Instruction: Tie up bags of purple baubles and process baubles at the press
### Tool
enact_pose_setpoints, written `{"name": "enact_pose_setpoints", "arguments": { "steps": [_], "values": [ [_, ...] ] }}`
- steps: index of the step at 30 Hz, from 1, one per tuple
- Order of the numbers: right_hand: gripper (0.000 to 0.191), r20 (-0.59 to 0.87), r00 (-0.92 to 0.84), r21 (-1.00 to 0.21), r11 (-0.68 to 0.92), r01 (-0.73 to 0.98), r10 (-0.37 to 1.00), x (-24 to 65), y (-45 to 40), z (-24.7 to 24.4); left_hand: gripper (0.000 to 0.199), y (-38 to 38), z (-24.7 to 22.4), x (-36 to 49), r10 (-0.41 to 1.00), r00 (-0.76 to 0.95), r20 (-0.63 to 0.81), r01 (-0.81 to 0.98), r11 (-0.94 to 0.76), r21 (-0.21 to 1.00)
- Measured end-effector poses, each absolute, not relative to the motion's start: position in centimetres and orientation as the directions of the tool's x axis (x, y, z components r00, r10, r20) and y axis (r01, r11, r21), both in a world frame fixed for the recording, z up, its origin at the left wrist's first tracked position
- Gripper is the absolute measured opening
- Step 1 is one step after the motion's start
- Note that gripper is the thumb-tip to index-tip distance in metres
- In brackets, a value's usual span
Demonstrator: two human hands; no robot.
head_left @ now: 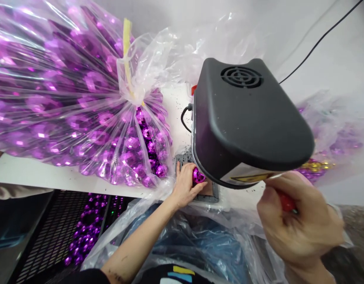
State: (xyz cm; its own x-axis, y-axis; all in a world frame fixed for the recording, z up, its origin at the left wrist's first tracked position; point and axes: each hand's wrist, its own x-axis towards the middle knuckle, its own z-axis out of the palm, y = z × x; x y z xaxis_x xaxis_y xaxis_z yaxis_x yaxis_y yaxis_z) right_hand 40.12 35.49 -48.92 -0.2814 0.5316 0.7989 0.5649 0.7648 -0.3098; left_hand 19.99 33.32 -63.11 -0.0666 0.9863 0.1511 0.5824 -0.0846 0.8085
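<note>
My left hand [186,185] holds a shiny purple faceted ball [197,176] between thumb and fingers, low over a small grey plate [212,195] on the white table. Beside and above it looms a black machine head [253,118] with a round vent on top and a warning label on its front. My right hand [300,221] is wrapped round a red handle [286,202] at the machine's right front. The machine head hides what lies directly beneath it.
A large tied clear bag of purple balls [66,98] fills the left of the white table [66,177]. Purple bead strands [87,225] lie in a black crate [46,232] below. Another bag with purple and gold pieces [341,138] is at right. Clear plastic covers my lap.
</note>
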Motion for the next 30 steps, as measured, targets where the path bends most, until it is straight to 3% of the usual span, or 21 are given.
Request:
{"name": "enact_pose_setpoints", "arguments": {
  "steps": [4,10,21,30],
  "values": [
    [0.020,0.822,-0.256,-0.334,0.795,0.507,0.509,40.0,35.1,-51.4,0.047,33.3,-63.3,20.1,0.975,-0.089,0.202,0.573,-0.116,0.812],
    [0.002,0.781,-0.209,-0.412,0.737,0.536,0.588,40.1,34.7,-53.4,0.047,33.3,-63.2,20.1,0.970,-0.095,0.222,0.573,-0.128,0.810],
    [0.007,0.818,-0.045,-0.477,0.721,0.503,0.573,39.6,34.8,-56.8,0.046,33.5,-63.4,20.1,0.969,-0.068,0.239,0.559,-0.162,0.813],
    [0.013,0.822,-0.141,-0.381,0.717,0.584,0.552,38.6,36.1,-58.5,0.046,33.5,-63.2,20.1,0.973,-0.058,0.225,0.571,-0.153,0.807]
  ]
}}
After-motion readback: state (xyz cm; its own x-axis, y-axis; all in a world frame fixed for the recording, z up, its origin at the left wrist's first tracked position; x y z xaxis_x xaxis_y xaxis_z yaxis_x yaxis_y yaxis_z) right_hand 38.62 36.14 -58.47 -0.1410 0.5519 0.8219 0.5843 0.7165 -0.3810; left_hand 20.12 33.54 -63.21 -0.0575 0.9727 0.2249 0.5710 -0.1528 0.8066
